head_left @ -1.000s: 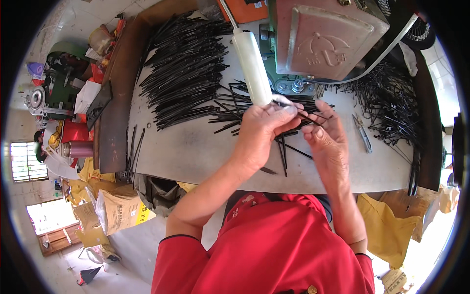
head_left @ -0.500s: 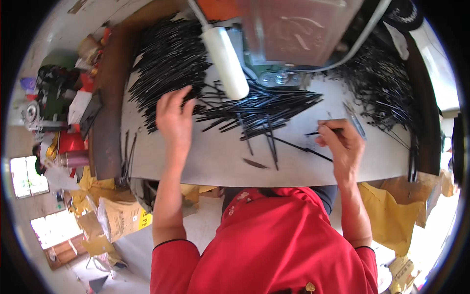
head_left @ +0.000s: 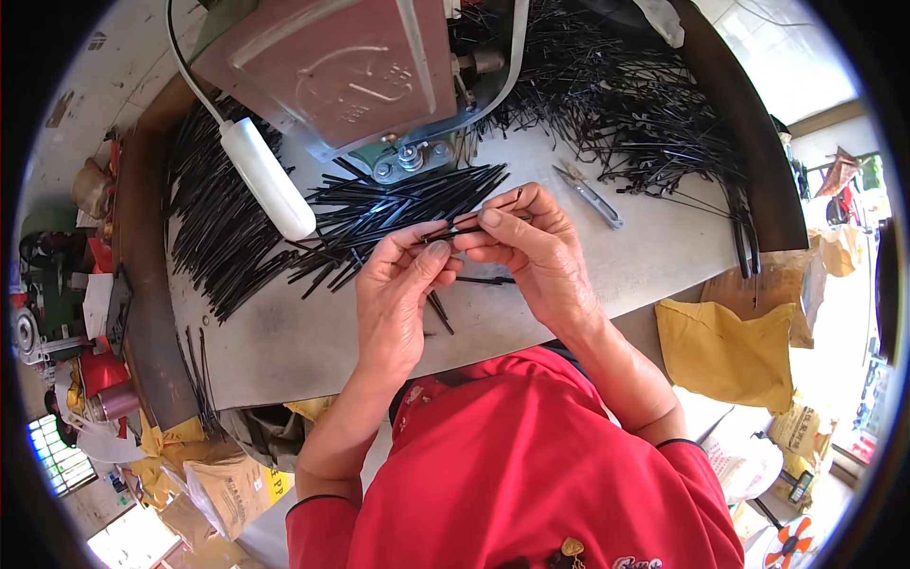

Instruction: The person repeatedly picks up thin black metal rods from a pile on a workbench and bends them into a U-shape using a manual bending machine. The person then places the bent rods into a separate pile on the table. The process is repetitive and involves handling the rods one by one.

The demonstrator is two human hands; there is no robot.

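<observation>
Lying on the pale surface, that black rod heap sits just beyond the left hand and right hand. No longer well apart, they're close together, fingers pinched nearly closed on thin dark rods between them, so probably a two-handed job.

On the grey flat table, a dense heap of thin black rods is lying left, a black tangle of thin pieces right, and a loose black rod pile between them, before the boxy pinkish machine. Nearer the person, slender dark rods are sitting between the left hand and right hand. A slim grey metal tool is lying between the right hand and the tangle.
</observation>
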